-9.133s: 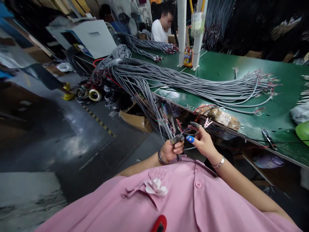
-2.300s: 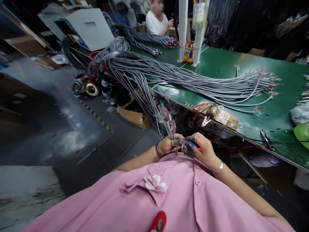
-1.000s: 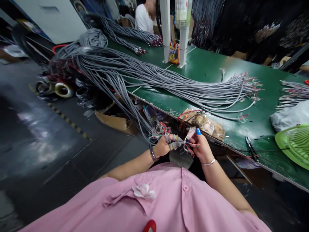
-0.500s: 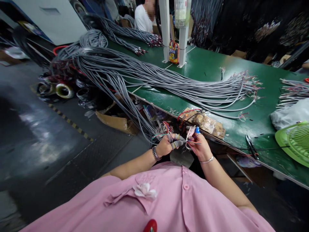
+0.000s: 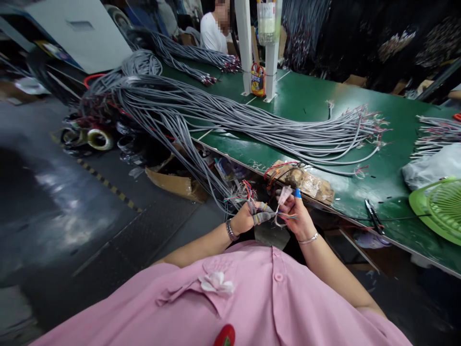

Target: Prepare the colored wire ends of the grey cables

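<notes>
My left hand [image 5: 245, 219], with grey covers on some fingers, is closed around the end of a grey cable. Thin coloured wires [image 5: 288, 216] fan out from that cable end towards my right hand [image 5: 300, 218]. The right hand, a blue cover [image 5: 297, 193] on its thumb, is closed at a pale pinkish strip of wrapping [image 5: 285, 194] that stands up from the wires. Just behind the left hand, stripped ends of other cables [image 5: 248, 190] stick out in red, green and white. Exactly how the right fingertips grip the strip is too small to see.
Long grey cables [image 5: 230, 110] lie across the green table [image 5: 309, 91]. At its front edge is a taped wooden block [image 5: 306, 182]. Cutters [image 5: 373, 216] and a green fan [image 5: 441, 206] are to the right. A person in white [image 5: 213, 31] is beyond the table.
The pale strip now stands more upright and spread, and the wires lie closer together. My right thumb has shifted slightly. The whole view has moved a little.
</notes>
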Motion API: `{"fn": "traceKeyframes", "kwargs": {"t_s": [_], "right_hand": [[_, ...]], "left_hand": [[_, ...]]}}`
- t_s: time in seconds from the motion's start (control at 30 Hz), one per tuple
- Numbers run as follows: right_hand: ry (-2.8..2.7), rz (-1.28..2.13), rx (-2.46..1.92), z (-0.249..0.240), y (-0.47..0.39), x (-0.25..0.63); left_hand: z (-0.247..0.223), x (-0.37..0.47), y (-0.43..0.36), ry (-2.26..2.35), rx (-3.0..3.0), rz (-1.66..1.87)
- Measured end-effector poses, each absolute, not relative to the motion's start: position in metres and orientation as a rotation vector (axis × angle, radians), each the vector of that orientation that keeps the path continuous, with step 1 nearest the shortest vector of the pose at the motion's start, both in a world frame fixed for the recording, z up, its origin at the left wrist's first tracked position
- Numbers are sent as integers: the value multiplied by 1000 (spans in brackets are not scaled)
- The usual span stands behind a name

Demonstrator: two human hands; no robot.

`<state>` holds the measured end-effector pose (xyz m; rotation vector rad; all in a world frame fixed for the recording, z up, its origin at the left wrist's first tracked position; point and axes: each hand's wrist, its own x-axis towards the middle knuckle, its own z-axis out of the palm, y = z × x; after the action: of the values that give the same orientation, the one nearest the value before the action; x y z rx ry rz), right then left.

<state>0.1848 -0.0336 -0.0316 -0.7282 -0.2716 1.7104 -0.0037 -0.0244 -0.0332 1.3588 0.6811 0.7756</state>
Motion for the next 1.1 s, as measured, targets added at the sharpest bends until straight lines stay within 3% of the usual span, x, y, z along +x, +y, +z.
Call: {"fn": "traceKeyframes", "kwargs": {"t_s": [0.4,0.7,1.1], "right_hand": [[-318,1782,-759,-41,-51,197],[-469,1800,-774,-22,-46,195],[-564,1661,-909,-33,-38,191]], "left_hand": [[-18,-33,-54,580,1501,596],[-17,-30,-36,703,1382,815],[-21,-8,0,710,1382,804]]}}
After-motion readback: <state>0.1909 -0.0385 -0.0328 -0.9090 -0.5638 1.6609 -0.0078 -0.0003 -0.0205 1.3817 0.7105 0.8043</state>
